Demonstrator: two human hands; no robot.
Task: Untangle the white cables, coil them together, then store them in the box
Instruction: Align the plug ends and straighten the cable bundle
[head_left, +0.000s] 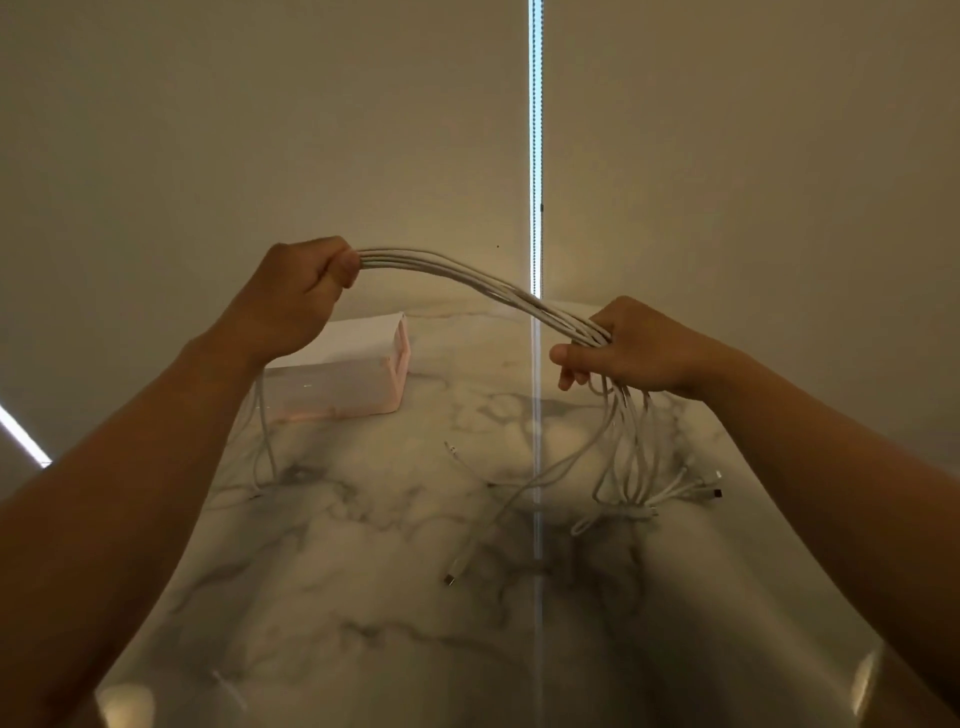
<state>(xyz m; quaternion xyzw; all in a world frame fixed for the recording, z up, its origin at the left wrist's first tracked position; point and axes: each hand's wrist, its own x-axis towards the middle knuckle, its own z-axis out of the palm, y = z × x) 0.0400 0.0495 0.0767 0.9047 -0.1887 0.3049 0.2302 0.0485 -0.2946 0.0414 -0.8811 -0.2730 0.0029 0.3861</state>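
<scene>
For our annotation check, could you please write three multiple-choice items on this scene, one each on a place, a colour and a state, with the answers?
1. Where does the box stand?
A) on the marble table, beyond the left hand
B) in the right hand
C) on a chair

2. What colour are the cables?
A) black
B) white
C) red

3. How does the left hand hold the cables?
A) flat and open beneath them
B) fingers curled round the bundle
C) not touching them

Answers:
1 A, the box rests on the table behind the left wrist.
2 B, every strand looks white.
3 B, the fist closes round one end, while the right hand grips the bundle further along.
</scene>
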